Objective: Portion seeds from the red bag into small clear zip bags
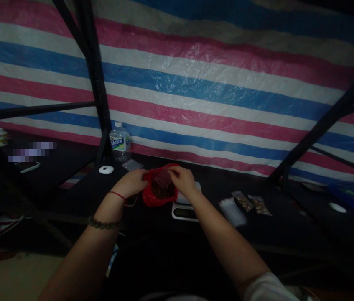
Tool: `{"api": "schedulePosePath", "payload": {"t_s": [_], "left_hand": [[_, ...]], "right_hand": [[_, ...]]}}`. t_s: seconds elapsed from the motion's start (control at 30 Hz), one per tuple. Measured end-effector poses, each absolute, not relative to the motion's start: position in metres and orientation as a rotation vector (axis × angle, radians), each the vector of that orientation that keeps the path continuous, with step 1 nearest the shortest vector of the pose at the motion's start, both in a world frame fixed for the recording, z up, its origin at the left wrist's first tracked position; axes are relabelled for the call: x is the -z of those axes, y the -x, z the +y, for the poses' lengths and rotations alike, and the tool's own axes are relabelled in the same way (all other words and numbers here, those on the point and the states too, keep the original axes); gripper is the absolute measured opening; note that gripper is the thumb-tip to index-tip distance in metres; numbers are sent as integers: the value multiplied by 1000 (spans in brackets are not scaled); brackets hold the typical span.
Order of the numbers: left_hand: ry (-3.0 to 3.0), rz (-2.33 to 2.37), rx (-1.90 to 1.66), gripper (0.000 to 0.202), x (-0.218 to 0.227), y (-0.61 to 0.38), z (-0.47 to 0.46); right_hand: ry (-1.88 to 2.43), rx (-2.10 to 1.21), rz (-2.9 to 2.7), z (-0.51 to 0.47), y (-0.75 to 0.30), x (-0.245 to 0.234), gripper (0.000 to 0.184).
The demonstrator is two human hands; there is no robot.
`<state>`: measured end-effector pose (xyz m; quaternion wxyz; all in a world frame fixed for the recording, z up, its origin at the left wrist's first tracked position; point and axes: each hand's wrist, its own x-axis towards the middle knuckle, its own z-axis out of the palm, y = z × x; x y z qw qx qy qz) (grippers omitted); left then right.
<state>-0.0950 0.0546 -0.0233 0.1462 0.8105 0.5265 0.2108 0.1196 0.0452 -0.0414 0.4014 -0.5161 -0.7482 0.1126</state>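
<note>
An opened red plastic bag (pixel 151 200) stands on the black table, with small brownish-gold pieces (pixel 161 190) inside. My left hand (pixel 133 182) is closed on the left rim of this bag. At its right side my right hand (pixel 183 180) pinches a small clear plastic bag (pixel 164 177), which hangs in the red bag's mouth over the pieces. How full the clear bag is, I cannot make out. Partly under my right wrist sits a white digital scale (pixel 184 214).
Right of the scale lie a stack of clear bags (pixel 233 212) and two filled small bags (pixel 242 201). Behind my left hand stand a plastic bottle (pixel 120 144), a white oval object (pixel 106 169) and a flat clear bag (pixel 132 165). Black frame posts (pixel 93 62) rise before striped sheeting.
</note>
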Motion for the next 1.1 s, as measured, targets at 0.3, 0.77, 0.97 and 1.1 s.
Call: {"api": "schedulePosePath", "payload": {"t_s": [0.3,0.77,0.97,1.1], "left_hand": [[-1959,1126,-908,59,34,65,45],[-1753,871,-957,46,38,-10,2],[-1741,713,-844,56,40,-90,-5],[-2156,839,-617,37,37,-145,17]], "right_hand": [[977,-984,-1342,29,-139,51,25],[1008,-1277,-1062,-40,-206,55,38],[1075,-1004,-819,-69,-268,60,40],[1328,-802,-842,-88,-317,76,43]]}}
